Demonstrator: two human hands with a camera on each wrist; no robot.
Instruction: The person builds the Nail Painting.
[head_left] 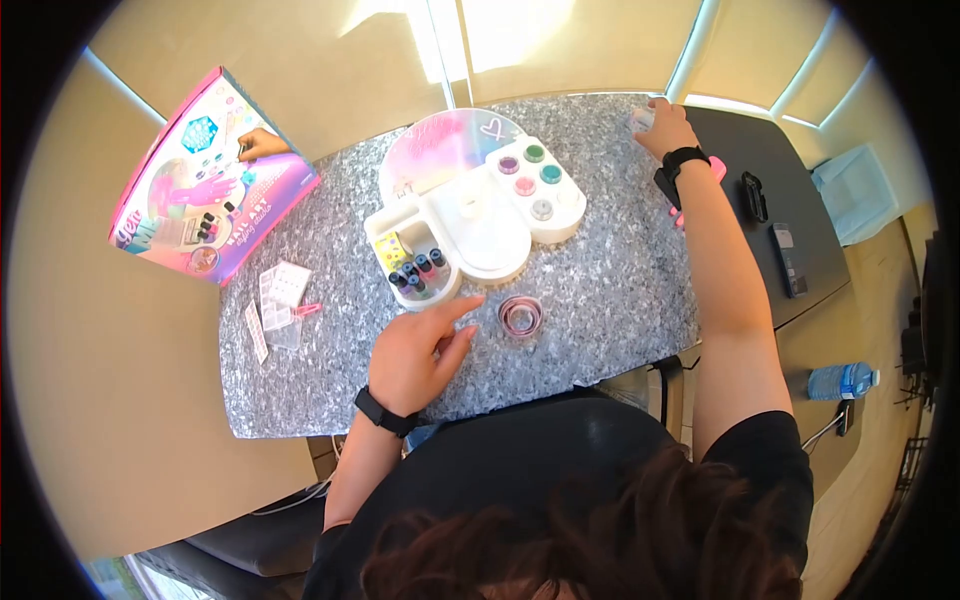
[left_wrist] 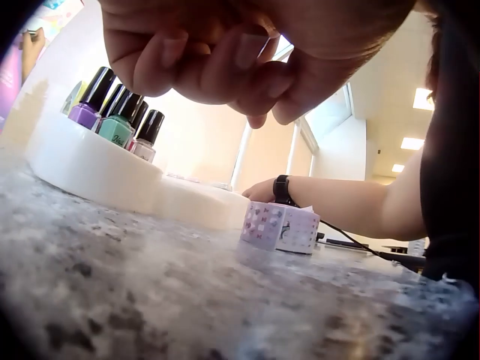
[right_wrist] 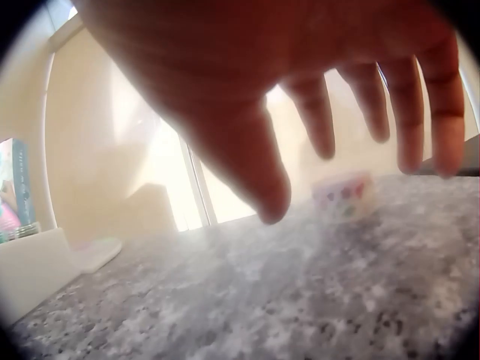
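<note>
My left hand [head_left: 412, 350] hovers over the granite-patterned table, index finger extended and the other fingers loosely bent, holding nothing. Just right of it stands a coiled roll of sticker strip [head_left: 520, 317], printed with small pink and purple designs [left_wrist: 262, 226]. At the far right corner my right hand [head_left: 668, 130] reaches over a second small printed roll [right_wrist: 343, 199], blurred in the right wrist view. There the thumb and fingers [right_wrist: 274, 199] hang spread and fairly straight around the roll, with a gap showing between them.
A white nail-studio stand [head_left: 490, 235] holds several nail polish bottles [head_left: 415, 272] and glitter pots [head_left: 525, 186]. Its colourful box [head_left: 215, 185] stands at back left, sticker sheets [head_left: 285, 290] and a pink clip [head_left: 308, 309] before it. A dark table [head_left: 745, 135] adjoins on the right.
</note>
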